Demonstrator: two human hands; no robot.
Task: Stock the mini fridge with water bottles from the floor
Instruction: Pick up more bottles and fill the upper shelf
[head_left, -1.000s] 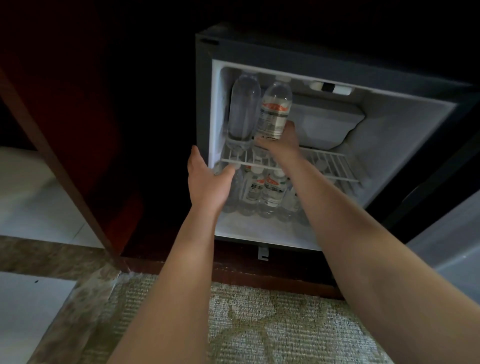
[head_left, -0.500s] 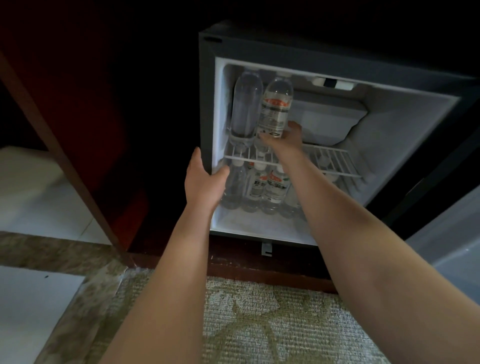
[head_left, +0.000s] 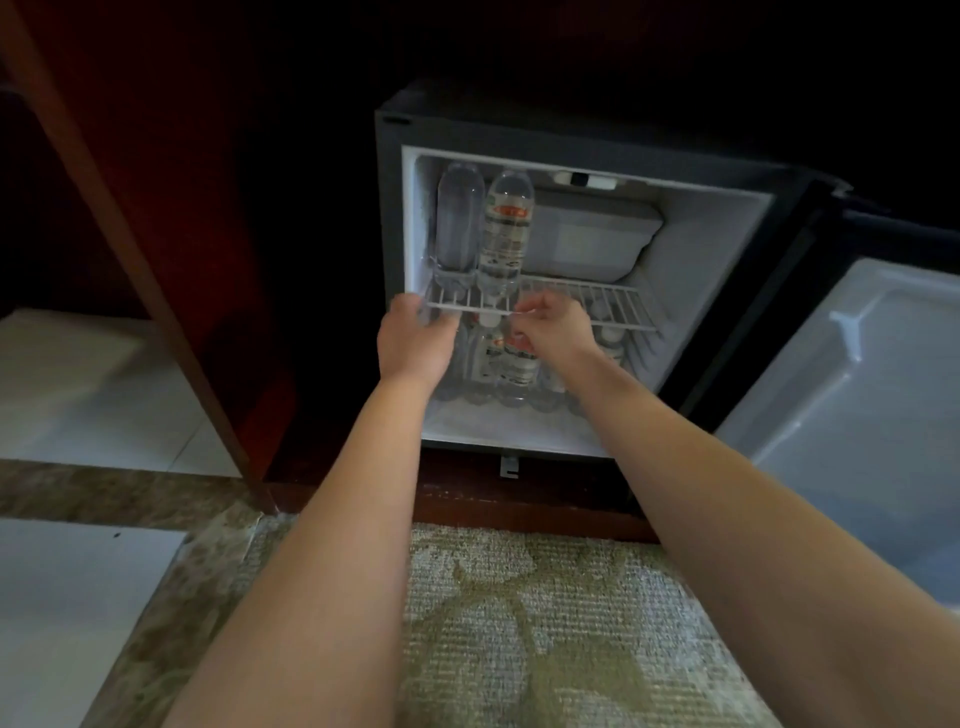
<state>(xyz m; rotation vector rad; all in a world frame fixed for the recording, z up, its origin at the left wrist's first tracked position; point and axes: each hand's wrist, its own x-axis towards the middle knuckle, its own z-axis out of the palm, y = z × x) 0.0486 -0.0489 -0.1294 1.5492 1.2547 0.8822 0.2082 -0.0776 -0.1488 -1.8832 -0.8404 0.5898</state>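
Bottles (head_left: 506, 228) stand upright on the shelf (head_left: 613, 306), just above both hands. Right hand (head_left: 556, 327) pinches its front wire; left hand (head_left: 415, 345) is at its corner, grip unclear.

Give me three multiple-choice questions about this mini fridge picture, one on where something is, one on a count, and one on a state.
1. Where on the wire shelf do the upright bottles stand? A left end; B middle; C right end.
2. How many bottles stand on that shelf? A one; B two; C four.
3. The fridge door is: A shut; B open; C removed.
Answers: 1 A, both stand at its left end; 2 B, one labelled, one showing no label; 3 B, it swings out right, inside face showing.
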